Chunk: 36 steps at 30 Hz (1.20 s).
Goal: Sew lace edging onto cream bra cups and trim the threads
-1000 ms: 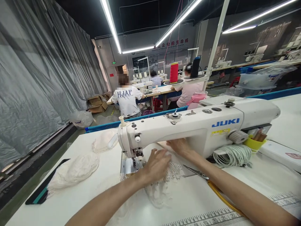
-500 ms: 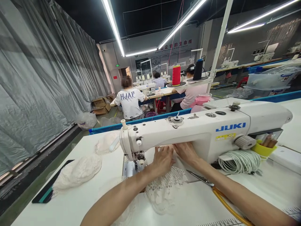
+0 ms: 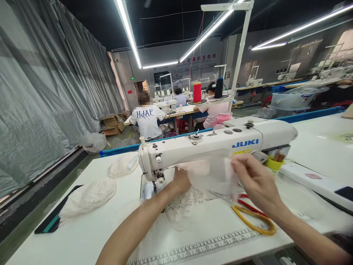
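Beneath the arm of the white sewing machine (image 3: 190, 149), my left hand (image 3: 180, 181) has its fingers curled onto a sheer pale fabric (image 3: 211, 173); its fingertips are partly hidden. My right hand (image 3: 255, 178) pinches the fabric's other end, in front of the machine's right side, so the cloth spans between both hands. White fringed lace (image 3: 180, 208) lies on the table below my left hand. Scissors (image 3: 253, 224) with yellow and red handles rest under my right hand, their blades partly behind the fabric.
More white lace bundles (image 3: 89, 198) lie on the table at left. A printed ruler strip (image 3: 198, 246) runs along the front edge. A yellow cup (image 3: 275, 163) stands beside the machine. Red (image 3: 197, 92) and dark thread cones are behind it. Co-workers (image 3: 149, 119) sit beyond.
My right hand has come out from under the machine arm to the right, drawing the sheer fabric out. My left hand stays under the arm. The view has shifted right.
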{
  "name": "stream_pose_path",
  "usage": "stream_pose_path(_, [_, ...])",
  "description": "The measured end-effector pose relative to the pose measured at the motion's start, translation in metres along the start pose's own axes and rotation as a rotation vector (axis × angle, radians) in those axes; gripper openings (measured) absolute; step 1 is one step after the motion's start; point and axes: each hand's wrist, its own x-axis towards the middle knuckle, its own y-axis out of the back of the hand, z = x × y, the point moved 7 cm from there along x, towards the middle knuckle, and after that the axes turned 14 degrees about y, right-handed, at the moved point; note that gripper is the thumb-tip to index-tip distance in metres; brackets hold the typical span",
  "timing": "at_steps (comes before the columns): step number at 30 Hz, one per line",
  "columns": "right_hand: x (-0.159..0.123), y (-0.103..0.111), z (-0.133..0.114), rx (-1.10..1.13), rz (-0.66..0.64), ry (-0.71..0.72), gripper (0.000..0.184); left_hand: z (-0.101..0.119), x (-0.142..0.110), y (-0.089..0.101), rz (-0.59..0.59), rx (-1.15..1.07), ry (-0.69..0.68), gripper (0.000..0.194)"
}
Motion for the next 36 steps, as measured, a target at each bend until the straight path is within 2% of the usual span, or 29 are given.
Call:
stream_pose_path(2, [0.01,0.005,-0.002,0.002,-0.045,-0.04,0.024,0.0,-0.005,0.009,0.004,-0.094,0.04,0.032])
stream_pose_path(4, [0.014,-0.008,-0.007,0.051,-0.243,-0.022,0.026,0.004,-0.019,0.019,0.0,-0.219,0.045,0.027])
stream_pose_path(7, [0.005,-0.034,-0.02,0.164,-0.506,-0.017,0.029,0.019,-0.053,0.036,-0.039,-0.469,-0.022,0.037])
stream_pose_path(8, [0.001,-0.04,-0.025,0.202,-0.547,-0.017,0.03,0.026,-0.066,0.041,-0.082,-0.618,-0.071,0.041])
stream_pose_path(10, [-0.005,-0.05,-0.039,0.266,-0.59,-0.005,0.03,0.037,-0.094,0.05,-0.261,-1.097,-0.174,0.052])
stream_pose_path(12, [-0.01,-0.055,-0.051,0.288,-0.579,-0.015,0.029,0.036,-0.115,0.054,-0.362,-1.362,-0.144,0.061])
stream_pose_path(16, [-0.025,-0.061,-0.067,0.294,-0.592,-0.098,0.028,0.011,-0.152,0.051,-0.277,-1.365,0.068,0.037])
stream_pose_path(19, [-0.05,-0.075,-0.077,0.408,-0.762,-0.221,0.027,-0.002,-0.179,0.049,-0.236,-1.367,0.11,0.036])
stream_pose_path(21, [-0.066,-0.085,-0.084,0.472,-0.843,-0.276,0.028,-0.006,-0.195,0.045,-0.263,-1.373,0.126,0.034])
stream_pose_path(27, [-0.086,-0.101,-0.103,0.423,-0.798,-0.103,0.031,-0.015,-0.227,0.024,-0.384,-1.246,0.323,0.022])
stream_pose_path(31, [-0.103,-0.111,-0.102,0.411,-0.835,-0.102,0.031,-0.022,-0.242,0.016,-0.433,-1.252,0.402,0.025])
stream_pose_path(36, [-0.113,-0.123,-0.097,0.418,-0.85,-0.12,0.033,-0.034,-0.247,0.008,-0.426,-1.27,0.471,0.022])
